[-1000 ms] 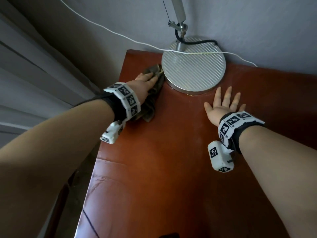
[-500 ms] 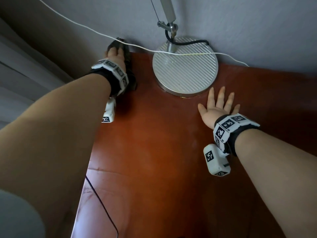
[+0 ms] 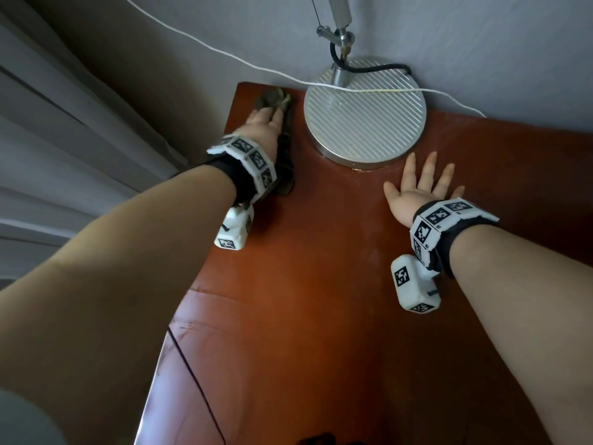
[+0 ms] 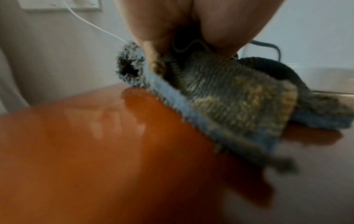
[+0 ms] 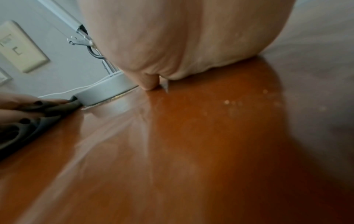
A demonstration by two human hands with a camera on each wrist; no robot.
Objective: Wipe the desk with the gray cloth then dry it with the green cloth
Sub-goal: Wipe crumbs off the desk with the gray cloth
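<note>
A dark grey-green cloth (image 3: 273, 97) lies bunched at the far left corner of the red-brown desk (image 3: 321, 284), just left of the lamp base. My left hand (image 3: 266, 121) presses down on it with fingers stretched forward; more of the cloth trails back under the wrist. In the left wrist view the cloth (image 4: 229, 97) looks blue-grey with olive patches, folded up against the palm (image 4: 191, 19). My right hand (image 3: 420, 184) lies flat on the desk with fingers spread, in front of the lamp base, holding nothing. In the right wrist view, the left hand's fingers (image 5: 23, 103) rest on the cloth (image 5: 51, 111).
A round ribbed metal lamp base (image 3: 364, 117) stands at the back against the wall, with a black cable behind it. A white cord (image 3: 224, 54) runs across the wall and over the base. Curtains (image 3: 64, 155) hang to the left. A thin black cord (image 3: 192, 374) crosses the desk's near left.
My left hand slid the cloth from beside the lamp base out to the far left corner and now sits slightly back from the edge. The right hand stayed flat.
</note>
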